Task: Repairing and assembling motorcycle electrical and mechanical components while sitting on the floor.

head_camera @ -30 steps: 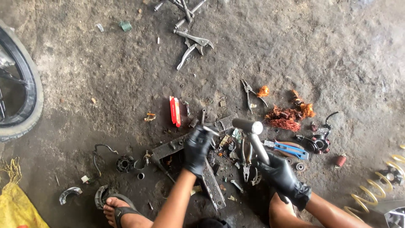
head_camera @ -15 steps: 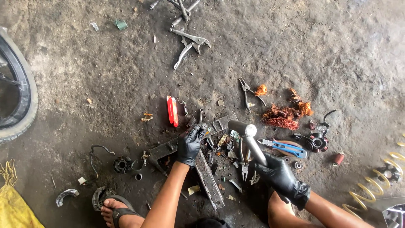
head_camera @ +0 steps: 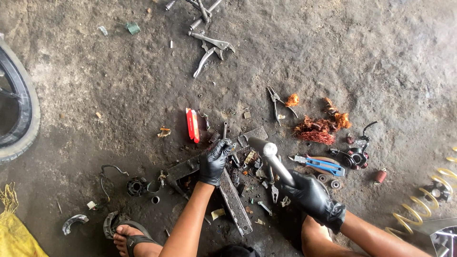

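A single head-worn camera looks steeply down from above the gloved left hand [head_camera: 213, 162] and right hand [head_camera: 312, 200], near them, facing the dirt floor [head_camera: 119, 85] beyond.

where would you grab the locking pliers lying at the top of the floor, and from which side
Take the locking pliers by the two long handles, which splay down and left toward the person, away from the jaw end at the upper right. Coming from the lower left looks best: the handles lie flat on the bare concrete floor with open space there, while other metal tools crowd just above.
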